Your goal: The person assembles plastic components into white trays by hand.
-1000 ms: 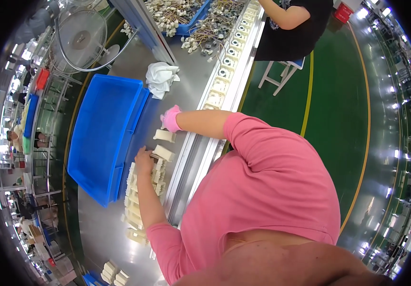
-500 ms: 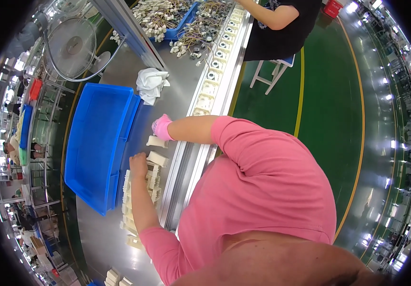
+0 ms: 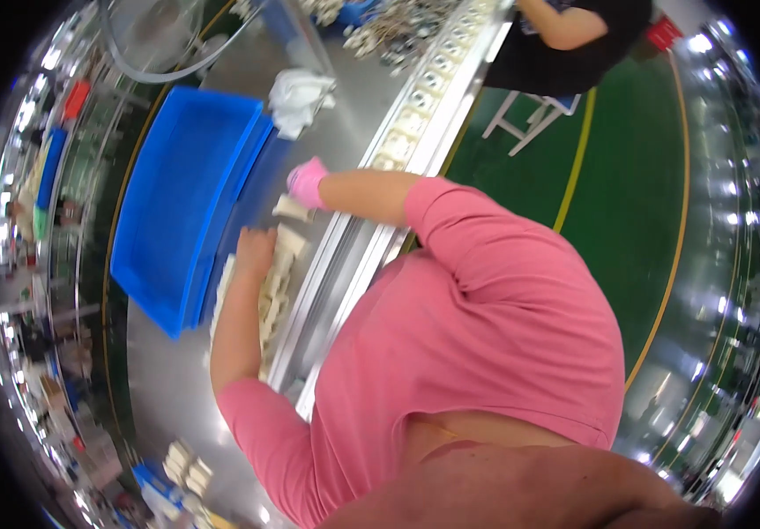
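My bare left hand point(image 3: 258, 249) rests at the far end of a row of cream plastic housings point(image 3: 274, 295), with its fingers curled beside an end housing point(image 3: 290, 244). The forearm covers part of this row. In a pink glove, my right hand point(image 3: 308, 183) is closed above the metal bench, between the row and a white cloth. A single cream piece point(image 3: 292, 209) sits right against the glove's lower side. What the fingers of either hand grip is hidden and slightly blurred.
A large blue bin point(image 3: 188, 203) stands left of my hands. The crumpled white cloth point(image 3: 299, 101) lies beyond the glove. A track point(image 3: 420, 110) carries cream housings beside a co-worker point(image 3: 565, 44). More cream parts point(image 3: 188, 467) sit lower left; wired parts point(image 3: 402, 31) are heaped at the top.
The whole view has shifted, so the bench, bin and both hands appear higher up. Both hands keep nearly the same place beside the cream housings.
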`<action>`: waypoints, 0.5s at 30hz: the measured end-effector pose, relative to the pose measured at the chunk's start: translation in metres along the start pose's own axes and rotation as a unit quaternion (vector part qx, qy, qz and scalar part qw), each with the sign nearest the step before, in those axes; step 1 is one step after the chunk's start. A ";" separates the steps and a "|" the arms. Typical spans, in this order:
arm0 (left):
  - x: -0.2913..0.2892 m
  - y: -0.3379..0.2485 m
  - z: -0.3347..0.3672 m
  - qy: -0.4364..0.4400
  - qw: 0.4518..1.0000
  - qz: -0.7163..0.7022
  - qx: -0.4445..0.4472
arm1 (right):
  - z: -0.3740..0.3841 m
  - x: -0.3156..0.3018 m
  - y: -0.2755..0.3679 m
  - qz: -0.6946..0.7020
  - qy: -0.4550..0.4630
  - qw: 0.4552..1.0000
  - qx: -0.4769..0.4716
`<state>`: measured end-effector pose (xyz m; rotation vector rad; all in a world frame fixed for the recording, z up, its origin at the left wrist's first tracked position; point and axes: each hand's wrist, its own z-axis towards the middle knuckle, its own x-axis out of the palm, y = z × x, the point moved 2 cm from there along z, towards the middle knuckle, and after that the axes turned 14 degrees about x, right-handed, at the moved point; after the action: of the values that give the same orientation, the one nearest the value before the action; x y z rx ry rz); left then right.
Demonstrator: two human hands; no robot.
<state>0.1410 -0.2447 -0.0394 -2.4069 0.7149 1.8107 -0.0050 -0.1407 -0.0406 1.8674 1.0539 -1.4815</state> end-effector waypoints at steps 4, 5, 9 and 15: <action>-0.033 0.007 -0.007 -0.028 0.995 0.051 -0.081 | 0.006 0.009 -0.008 0.034 -0.016 0.999 0.027; -0.041 0.010 -0.012 -0.048 0.990 0.055 -0.118 | 0.015 0.014 -0.008 0.047 0.004 0.998 0.037; -0.052 0.016 -0.039 -0.136 0.952 0.026 -0.271 | 0.022 0.018 -0.011 0.042 0.034 0.998 0.033; -0.012 0.009 -0.055 -0.368 0.531 -0.631 -0.430 | 0.010 -0.007 -0.009 0.018 0.044 0.998 0.051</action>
<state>0.1840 -0.2657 -0.0086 -1.0232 -1.8225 1.9784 -0.0188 -0.1446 -0.0362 2.0271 0.9962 -1.4695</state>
